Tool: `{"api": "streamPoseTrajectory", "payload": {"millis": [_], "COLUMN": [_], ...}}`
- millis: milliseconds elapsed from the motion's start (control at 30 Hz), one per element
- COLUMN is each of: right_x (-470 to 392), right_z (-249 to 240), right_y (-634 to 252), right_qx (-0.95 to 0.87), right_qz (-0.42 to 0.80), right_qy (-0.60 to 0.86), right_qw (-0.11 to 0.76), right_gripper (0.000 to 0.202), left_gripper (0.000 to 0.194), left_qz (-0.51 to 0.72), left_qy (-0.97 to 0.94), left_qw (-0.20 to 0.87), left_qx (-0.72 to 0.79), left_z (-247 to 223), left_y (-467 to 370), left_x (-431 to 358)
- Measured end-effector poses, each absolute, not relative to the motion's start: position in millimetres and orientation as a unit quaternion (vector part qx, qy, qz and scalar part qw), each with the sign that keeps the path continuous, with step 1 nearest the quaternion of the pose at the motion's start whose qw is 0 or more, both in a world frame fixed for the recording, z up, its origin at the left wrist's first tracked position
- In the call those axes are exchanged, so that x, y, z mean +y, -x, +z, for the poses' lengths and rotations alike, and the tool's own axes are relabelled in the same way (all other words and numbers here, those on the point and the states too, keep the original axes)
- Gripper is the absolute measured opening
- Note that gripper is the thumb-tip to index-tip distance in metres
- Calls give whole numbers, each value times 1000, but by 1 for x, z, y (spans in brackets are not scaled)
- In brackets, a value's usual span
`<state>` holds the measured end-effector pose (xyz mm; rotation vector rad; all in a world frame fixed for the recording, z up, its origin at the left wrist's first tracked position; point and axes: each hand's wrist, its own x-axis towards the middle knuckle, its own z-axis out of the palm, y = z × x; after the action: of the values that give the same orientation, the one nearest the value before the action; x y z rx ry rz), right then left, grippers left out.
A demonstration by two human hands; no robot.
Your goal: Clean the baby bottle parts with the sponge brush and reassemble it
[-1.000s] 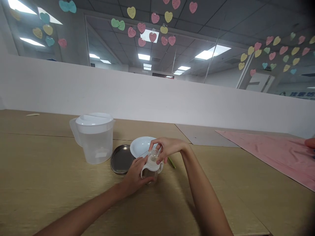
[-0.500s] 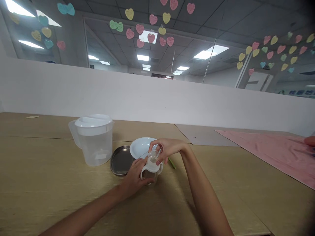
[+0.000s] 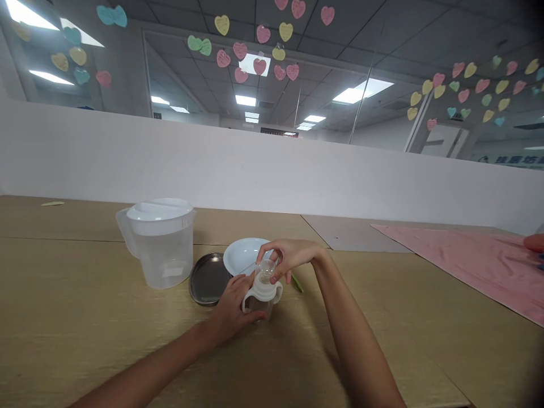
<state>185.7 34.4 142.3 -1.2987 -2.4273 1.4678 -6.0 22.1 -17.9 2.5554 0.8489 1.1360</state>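
A baby bottle (image 3: 262, 293) with a white collar, two side handles and a clear cap (image 3: 265, 268) stands upright on the table in front of me. My left hand (image 3: 238, 303) is wrapped round the bottle's left side, thumb across its lower front. From above, my right hand (image 3: 289, 258) grips the clear cap between thumb and fingers. Whether the cap is seated on the collar or loose, I cannot tell. Just behind the bottle lies a white plate (image 3: 238, 252), partly hidden by my hands. A dark metal tray (image 3: 207, 281) is beside my left hand.
A lidded plastic pitcher (image 3: 165, 249) stands left of the tray. Something thin and green (image 3: 297, 283) lies right of the bottle. A pink cloth (image 3: 459, 255) covers the far right, with part of another person's hand (image 3: 533, 242) at the edge. A white wall (image 3: 272, 175) borders the back.
Both hands keep their hold on the bottle and its cap, almost unmoved. The view has shifted very slightly.
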Motion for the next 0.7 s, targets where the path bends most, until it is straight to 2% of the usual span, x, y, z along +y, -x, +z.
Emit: {"api": "streamPoseTrajectory", "payload": {"millis": [700], "right_x": [33], "right_z": [148], "right_y": [-185], "right_qx": [-804], "right_qz": [424], "right_qy": [417], "right_qw": [23], "right_gripper": [61], "left_gripper": [65], "left_qz": [403], "left_qy": [-859], "left_qw": [120], "left_qx": [291], "left_z": [-16], "left_y": [5], "left_x": [20]}}
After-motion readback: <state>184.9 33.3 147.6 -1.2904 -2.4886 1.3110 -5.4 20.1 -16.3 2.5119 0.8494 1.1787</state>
